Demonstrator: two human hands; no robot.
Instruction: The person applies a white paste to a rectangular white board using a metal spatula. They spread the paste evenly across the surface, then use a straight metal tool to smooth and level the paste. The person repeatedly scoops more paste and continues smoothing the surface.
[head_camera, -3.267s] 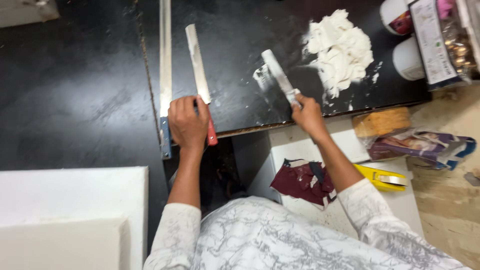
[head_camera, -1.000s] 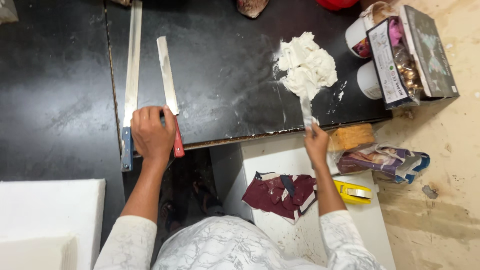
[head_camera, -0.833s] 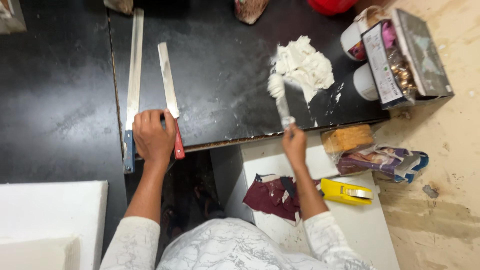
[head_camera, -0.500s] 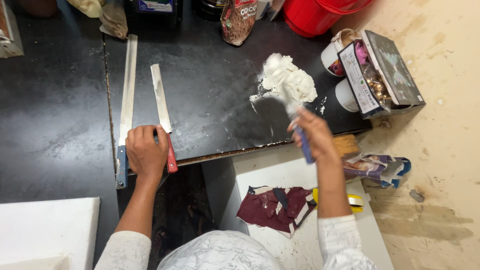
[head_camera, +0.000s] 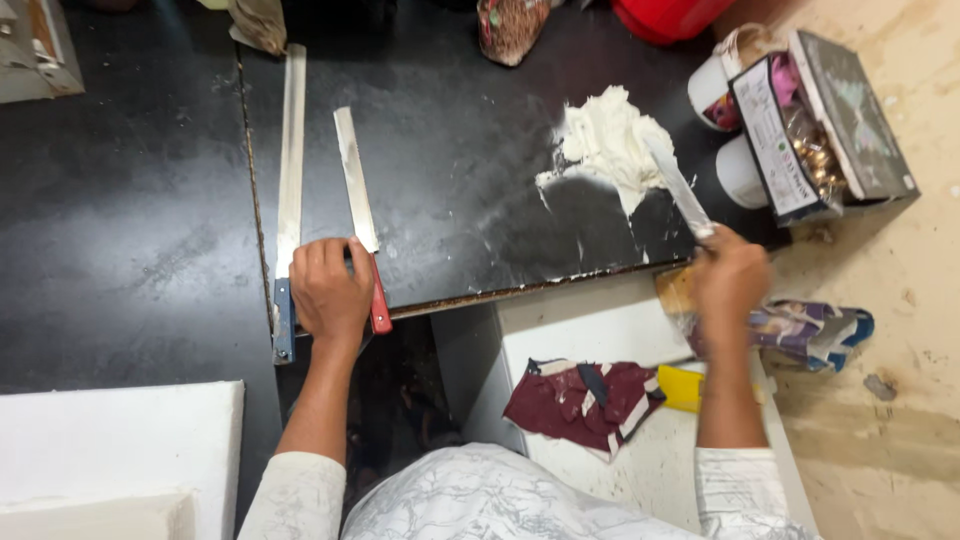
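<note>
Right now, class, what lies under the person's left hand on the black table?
Under the left hand lies a long flat steel blade with a red handle; the red end pokes out below the fingers. A longer blue-ended steel strip lies beside it. The covered part of the handle cannot be seen.

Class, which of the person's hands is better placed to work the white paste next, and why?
Probably the right hand: it holds the blade whose tip lies on the white paste. The left hand rests far off, by the red-handled blade.

Hidden under the left hand (head_camera: 330, 290): lower blade of the red-handled knife (head_camera: 359, 210). Inside the right hand (head_camera: 730, 280): spatula (head_camera: 678, 187) handle. Beyond it, red tub (head_camera: 672, 16) cropped.
</note>
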